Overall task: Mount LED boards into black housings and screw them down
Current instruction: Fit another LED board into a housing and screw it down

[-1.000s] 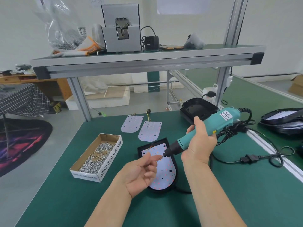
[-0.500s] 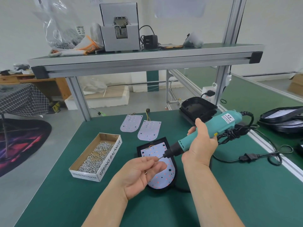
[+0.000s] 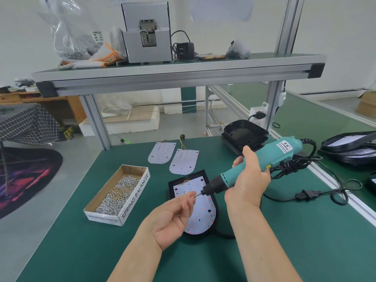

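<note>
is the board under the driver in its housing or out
In: the board lies flat inside the black housing, whose rim shows around it. Whether it is screwed down, cannot tell.

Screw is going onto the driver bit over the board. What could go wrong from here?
1. The left hand pinches a tiny screw at the bit of the screwdriver, above the LED board; dropped, it could land on the board or in the black housing.
2. Those fingers sit at the bit; a start from the right hand might nick them.
3. The bunched cord by the right hand may drag the tool off aim.
</note>
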